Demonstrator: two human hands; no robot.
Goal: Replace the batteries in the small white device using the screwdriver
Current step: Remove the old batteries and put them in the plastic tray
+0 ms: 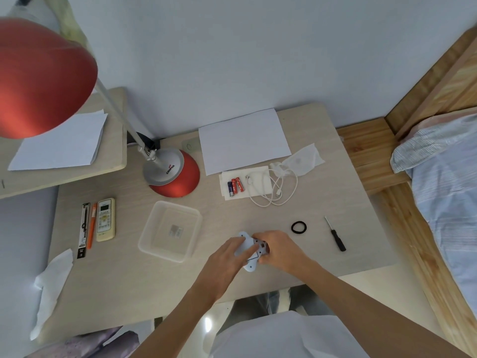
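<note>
The small white device (248, 250) lies on the desk near its front edge, underside up, between both hands. My left hand (227, 257) rests its straight fingers on the device's left side. My right hand (277, 249) grips its right side with curled fingers, hiding that part. The black-handled screwdriver (335, 235) lies alone on the desk to the right, in neither hand. Three batteries (235, 186), one blue and two red, lie on a white tissue further back.
A clear plastic tray (170, 229) sits left of the device. A black hair band (299, 226), white cable (273, 187), paper sheet (244, 140), red desk lamp (171, 174), remote control (105, 219) and pens (87, 228) share the desk (129, 275). A bed stands on the right.
</note>
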